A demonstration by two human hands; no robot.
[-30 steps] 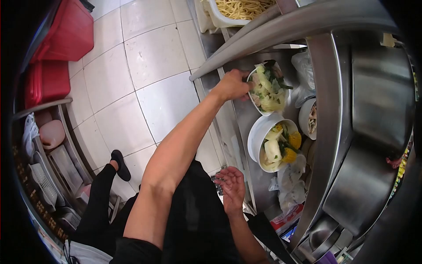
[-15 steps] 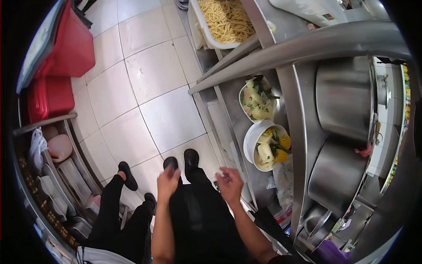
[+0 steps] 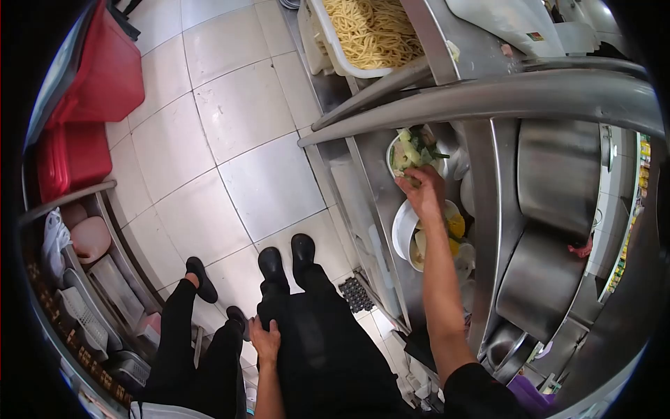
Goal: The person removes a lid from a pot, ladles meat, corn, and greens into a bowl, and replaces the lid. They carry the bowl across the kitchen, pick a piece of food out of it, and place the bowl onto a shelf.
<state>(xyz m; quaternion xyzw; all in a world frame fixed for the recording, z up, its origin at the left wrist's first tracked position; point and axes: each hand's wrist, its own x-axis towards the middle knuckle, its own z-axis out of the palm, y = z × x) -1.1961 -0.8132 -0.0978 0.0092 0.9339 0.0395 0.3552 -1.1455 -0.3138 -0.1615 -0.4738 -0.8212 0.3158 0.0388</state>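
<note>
My right hand [image 3: 423, 190] reaches over the shelf to the near edge of a white bowl of leafy vegetables [image 3: 413, 148]. Its fingers are bent together at the food, and what lies between them is too small to name. Under my right forearm stands a second white bowl [image 3: 405, 234] with corn [image 3: 455, 225], partly hidden by the arm. My left hand [image 3: 265, 340] hangs low beside my leg, its fingers apart and nothing in it.
A white tub of noodles [image 3: 370, 35] stands at the top. A steel rail [image 3: 488, 96] crosses above the bowls. Large steel pots [image 3: 558, 181] are at the right. Red bins [image 3: 77, 160] stand at the left, and a co-worker's legs [image 3: 171, 328] are close by on my left.
My right hand has moved up and right from in front of my body to the upper bowl. My left hand has dropped lower. The view has shifted slightly.
</note>
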